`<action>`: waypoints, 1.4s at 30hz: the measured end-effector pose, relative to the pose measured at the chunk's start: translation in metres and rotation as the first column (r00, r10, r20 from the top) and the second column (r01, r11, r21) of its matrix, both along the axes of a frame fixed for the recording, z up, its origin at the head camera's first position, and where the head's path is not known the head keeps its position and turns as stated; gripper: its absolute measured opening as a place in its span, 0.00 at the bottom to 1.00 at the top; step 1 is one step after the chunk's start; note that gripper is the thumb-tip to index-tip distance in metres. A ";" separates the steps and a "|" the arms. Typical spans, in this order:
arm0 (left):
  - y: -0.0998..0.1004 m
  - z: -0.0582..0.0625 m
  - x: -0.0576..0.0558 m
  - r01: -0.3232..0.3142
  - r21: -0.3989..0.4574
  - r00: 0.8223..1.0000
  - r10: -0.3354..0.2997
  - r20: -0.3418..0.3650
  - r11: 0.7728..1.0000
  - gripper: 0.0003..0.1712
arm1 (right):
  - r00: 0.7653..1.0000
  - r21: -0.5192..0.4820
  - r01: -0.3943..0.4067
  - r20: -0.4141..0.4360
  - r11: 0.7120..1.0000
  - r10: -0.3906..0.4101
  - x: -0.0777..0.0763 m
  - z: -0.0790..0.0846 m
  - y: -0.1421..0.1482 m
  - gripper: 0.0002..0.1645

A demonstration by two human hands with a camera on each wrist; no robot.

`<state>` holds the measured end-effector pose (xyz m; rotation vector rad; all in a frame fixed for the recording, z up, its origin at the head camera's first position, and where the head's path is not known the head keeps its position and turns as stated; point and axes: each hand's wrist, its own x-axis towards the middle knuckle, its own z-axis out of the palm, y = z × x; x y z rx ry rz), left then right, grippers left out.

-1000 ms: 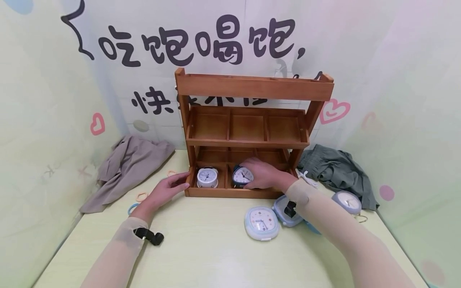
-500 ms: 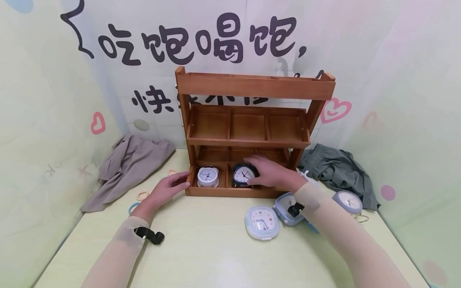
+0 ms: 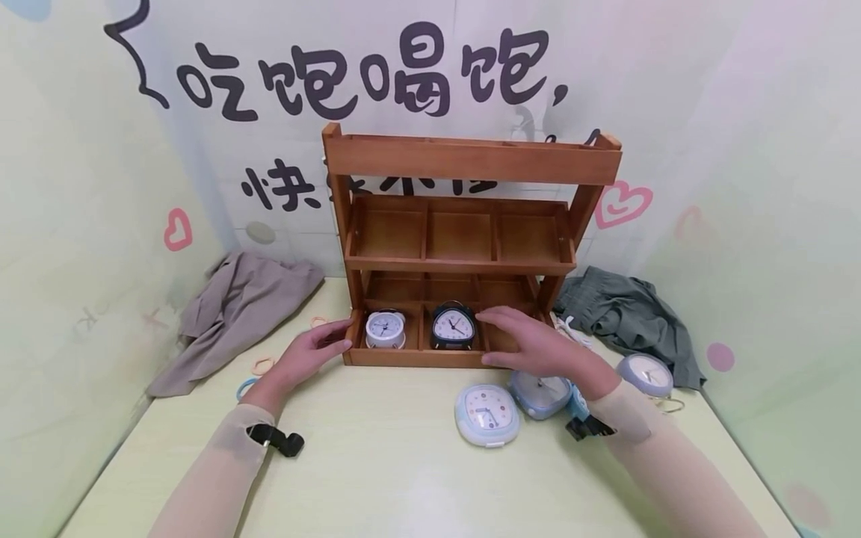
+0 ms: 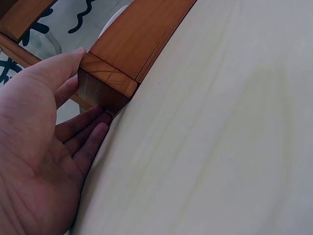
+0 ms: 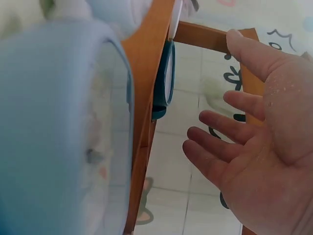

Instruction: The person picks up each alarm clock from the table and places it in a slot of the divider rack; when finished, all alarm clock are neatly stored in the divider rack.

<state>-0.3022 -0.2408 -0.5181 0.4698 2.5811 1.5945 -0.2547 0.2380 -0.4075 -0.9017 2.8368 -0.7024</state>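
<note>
A dark navy alarm clock (image 3: 454, 327) with a rounded triangular face stands upright in the middle compartment of the wooden shelf's (image 3: 414, 359) bottom tier. Left of it, a white alarm clock (image 3: 386, 329) fills the neighbouring compartment. My right hand (image 3: 538, 347) hovers at the bottom right compartment, fingers spread and holding nothing; in the right wrist view the dark clock (image 5: 165, 73) shows apart from the fingertips. My left hand (image 3: 311, 359) touches the left end of the bottom tier. The left wrist view shows its thumb at the wooden corner (image 4: 110, 73), with relaxed fingers along the end.
A pale blue alarm clock (image 3: 487, 416) lies face up before the shelf, beside a periwinkle one (image 3: 539, 394). Farther right is a lilac clock (image 3: 647, 373). Grey-green cloth (image 3: 622, 321) and mauve cloth (image 3: 242, 317) flank the shelf. Coloured rings (image 3: 262, 365) lie left.
My right hand has let go of the dark clock and drawn back to the right and toward me. The clock stays in the middle compartment. My left hand has stayed at the shelf's end.
</note>
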 end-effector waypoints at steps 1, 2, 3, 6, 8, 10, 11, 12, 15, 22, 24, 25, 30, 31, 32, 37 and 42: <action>0.000 0.000 0.000 0.000 0.001 1.000 0.000 0.001 1.000 0.34 | 1.000 -0.003 -0.013 -0.010 1.000 0.013 0.004 -0.002 0.002 0.48; 0.000 0.000 0.000 0.000 0.001 1.000 0.000 0.001 1.000 0.34 | 0.999 -0.007 -0.029 -0.020 1.000 0.029 0.007 -0.004 0.003 0.48; 0.000 0.000 0.000 0.000 0.000 1.000 0.000 0.002 1.000 0.34 | 0.999 -0.010 -0.046 -0.029 0.999 0.046 0.011 -0.005 0.005 0.48; 0.000 0.000 0.001 -0.001 0.001 1.000 0.001 0.004 1.000 0.34 | 0.996 -0.023 -0.086 -0.039 0.996 0.086 0.021 -0.010 0.008 0.47; 0.000 0.000 0.001 -0.002 0.002 1.000 0.002 0.006 1.000 0.35 | 0.992 -0.028 -0.117 -0.046 0.993 0.115 0.027 -0.013 0.008 0.47; 0.000 -0.001 0.001 -0.004 0.005 1.000 0.004 0.008 1.000 0.35 | 0.987 -0.036 -0.150 -0.060 0.988 0.148 0.033 -0.016 0.009 0.47; 0.000 -0.001 0.001 -0.005 0.006 1.000 0.005 0.009 1.000 0.35 | 0.983 -0.037 -0.172 -0.073 0.984 0.169 0.036 -0.018 0.009 0.47; 0.000 -0.001 0.000 -0.005 0.007 1.000 0.005 0.009 1.000 0.35 | 0.978 -0.037 -0.191 -0.088 0.981 0.187 0.039 -0.020 0.009 0.47; -0.001 -0.001 0.000 -0.008 0.006 1.000 0.008 0.009 1.000 0.35 | 0.966 -0.017 -0.231 -0.125 0.973 0.227 0.047 -0.026 0.006 0.48; -0.001 -0.001 -0.001 -0.006 0.008 1.000 0.006 0.004 1.000 0.34 | 0.974 0.070 -0.227 -0.003 0.971 0.228 0.061 -0.033 -0.003 0.55; 0.000 0.000 0.000 -0.006 0.011 1.000 0.005 0.008 1.000 0.35 | 0.973 0.088 -0.229 0.035 0.969 0.227 0.063 -0.035 -0.004 0.56; 0.000 0.001 0.001 -0.005 0.012 1.000 0.005 0.010 1.000 0.35 | 0.973 0.099 -0.229 0.051 0.968 0.225 0.064 -0.037 -0.004 0.57; 0.001 0.002 0.001 -0.004 0.017 1.000 0.004 0.007 1.000 0.35 | 0.973 0.139 -0.226 0.073 0.964 0.217 0.066 -0.042 -0.004 0.58; 0.001 0.002 0.001 -0.004 0.020 1.000 0.004 0.006 1.000 0.35 | 0.974 0.142 -0.224 0.071 0.964 0.215 0.066 -0.043 -0.004 0.58; 0.001 0.002 0.001 -0.004 0.022 1.000 0.004 0.006 1.000 0.35 | 0.974 0.142 -0.222 0.068 0.965 0.214 0.066 -0.043 -0.004 0.57; 0.001 0.001 0.000 -0.002 0.018 1.000 0.002 0.010 1.000 0.34 | 0.975 0.148 -0.222 0.055 0.964 0.216 0.067 -0.044 -0.005 0.55; 0.001 0.001 0.000 -0.001 0.013 1.000 0.001 0.012 1.000 0.34 | 0.976 0.161 -0.218 0.036 0.963 0.215 0.067 -0.045 -0.005 0.55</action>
